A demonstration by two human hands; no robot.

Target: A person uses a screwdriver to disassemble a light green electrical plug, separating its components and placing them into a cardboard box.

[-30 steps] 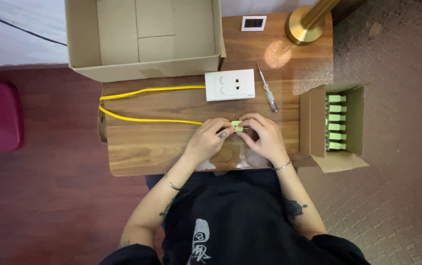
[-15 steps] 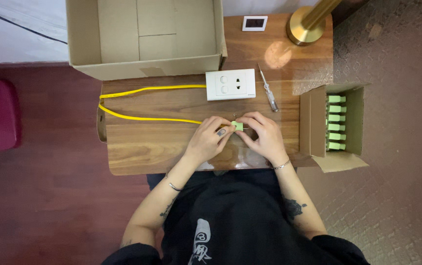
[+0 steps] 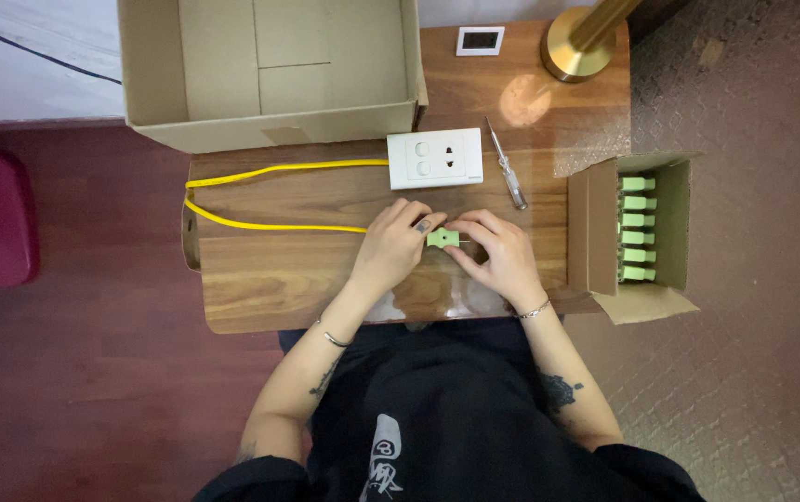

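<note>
I see both hands meeting at mid-table over a small green plug (image 3: pixel 442 238). My left hand (image 3: pixel 394 246) pinches its left end, fingers curled close. My right hand (image 3: pixel 502 256) grips its right end, fingers narrow around it. The plug sits just above the wooden table (image 3: pixel 279 288), between the fingertips. A yellow cable (image 3: pixel 260 223) runs from under the left hand, loops at the table's left edge, and reaches a white socket plate (image 3: pixel 434 159). A screwdriver (image 3: pixel 508 171) lies just right of the plate. A small carton (image 3: pixel 646 232) at the right edge holds more green plugs. A large empty-looking box (image 3: pixel 270 74) stands at the rear.
</note>
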